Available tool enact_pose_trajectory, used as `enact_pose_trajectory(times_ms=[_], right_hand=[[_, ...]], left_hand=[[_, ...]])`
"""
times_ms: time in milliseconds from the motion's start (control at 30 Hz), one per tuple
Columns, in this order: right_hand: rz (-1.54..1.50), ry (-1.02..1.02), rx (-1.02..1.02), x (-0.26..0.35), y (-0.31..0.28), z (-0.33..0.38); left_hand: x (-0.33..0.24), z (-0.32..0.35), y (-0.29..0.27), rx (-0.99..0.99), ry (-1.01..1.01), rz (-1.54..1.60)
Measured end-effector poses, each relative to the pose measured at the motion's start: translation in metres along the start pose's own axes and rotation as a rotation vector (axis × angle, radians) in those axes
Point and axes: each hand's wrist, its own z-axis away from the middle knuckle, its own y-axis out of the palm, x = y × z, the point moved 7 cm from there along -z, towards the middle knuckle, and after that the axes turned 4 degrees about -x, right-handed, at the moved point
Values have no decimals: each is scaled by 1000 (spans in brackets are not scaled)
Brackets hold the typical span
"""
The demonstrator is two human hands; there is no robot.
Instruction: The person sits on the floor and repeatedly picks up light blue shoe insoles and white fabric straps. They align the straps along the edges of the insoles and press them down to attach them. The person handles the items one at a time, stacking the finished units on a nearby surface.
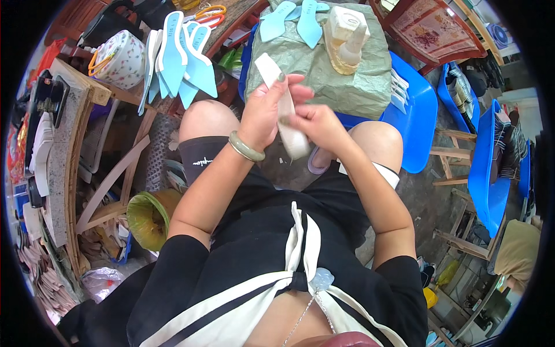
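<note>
A long off-white strip (293,142), shaped like a shoe insole seen partly on edge, is held slantwise above my knees. My left hand (263,113) grips its upper part, thumb on top and the other fingers behind. Lower down, my right hand (319,123) pinches the strip's right edge between thumb and fingers. Just beyond my hands, a block wrapped in grey-green sheeting (370,95) carries pale blue pointed insoles (311,29) and a whitish bottle (347,37) crusted with yellowish residue.
More blue insoles (173,63) hang over the table edge at the left, near orange-handled scissors (211,16) and a floral container (118,61). A green bin (151,217) stands by my left leg. Blue trays (488,173) rest on wooden stools at the right.
</note>
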Motion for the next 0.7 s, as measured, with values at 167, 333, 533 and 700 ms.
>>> enact_pose_trajectory(times_ms=[167,333,533,700], right_hand=[[426,-184,197,-22,-7,22],[-391,-136,84,25,-30,19],[-684,-161,-55,45,-26,18],[-515,-239,-153,40,-42,18]], left_hand=[[-13,17,9,127,91,-266],[-3,39,13,181,-14,-499],[9,52,9,186,-56,-563],[12,54,4,202,-142,-569]])
